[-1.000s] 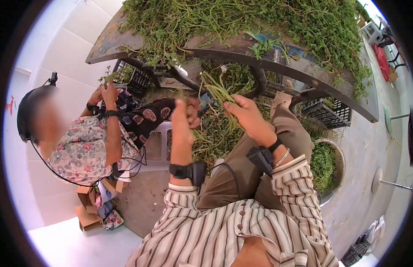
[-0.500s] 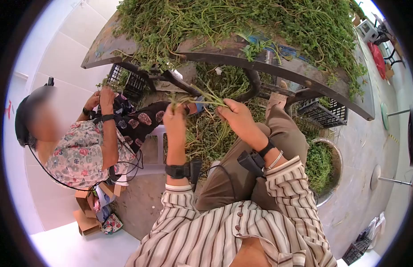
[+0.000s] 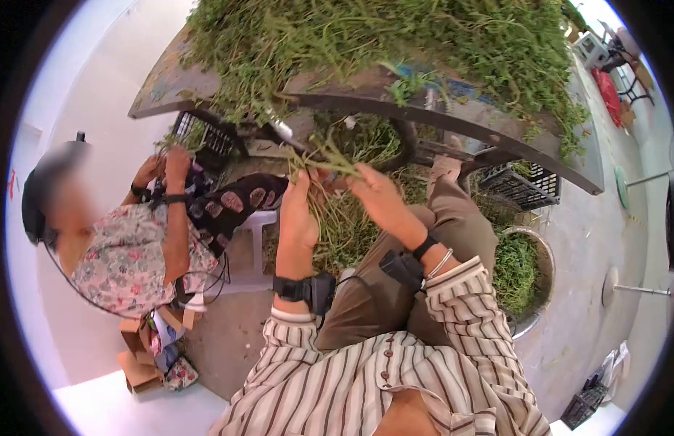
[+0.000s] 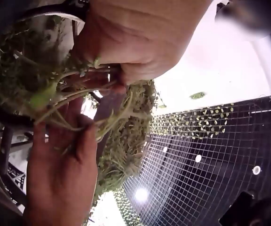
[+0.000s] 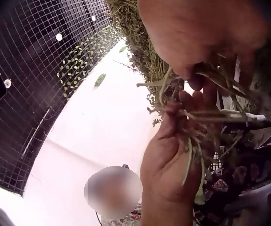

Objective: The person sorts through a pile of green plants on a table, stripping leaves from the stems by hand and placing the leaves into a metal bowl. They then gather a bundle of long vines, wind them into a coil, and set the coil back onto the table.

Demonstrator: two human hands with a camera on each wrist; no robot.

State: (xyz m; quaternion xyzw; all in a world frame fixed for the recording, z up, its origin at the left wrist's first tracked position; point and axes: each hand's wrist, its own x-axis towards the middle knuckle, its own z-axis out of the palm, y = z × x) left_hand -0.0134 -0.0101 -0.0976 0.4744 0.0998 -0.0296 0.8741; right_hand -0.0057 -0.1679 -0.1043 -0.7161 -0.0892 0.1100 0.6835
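Note:
My left hand (image 3: 298,214) pinches thin green plant stems (image 3: 333,154) between thumb and fingers. Close beside it, my right hand (image 3: 384,203) grips the other part of the same loose bunch, which spans the gap between both hands. Some leafy ends hang below. Seen from the left wrist, the right thumb (image 4: 86,141) presses on the stems. In the right wrist view, the left hand (image 5: 168,174) lies palm up with several stems across its fingers. Under the hands, a heap of cut greens (image 3: 344,232) covers the floor.
A table (image 3: 315,102) piled with greens (image 3: 380,43) stands ahead. Black crates (image 3: 522,185) sit under it. A round metal basin (image 3: 546,272) of greens is at my right. Another person (image 3: 134,247) sits at the left, handling greens near cardboard boxes (image 3: 139,363).
Half a second ago the hands were farther apart with stems stretched between them. Now they have drawn together, the left hand moving right and the bunch rising upright between them.

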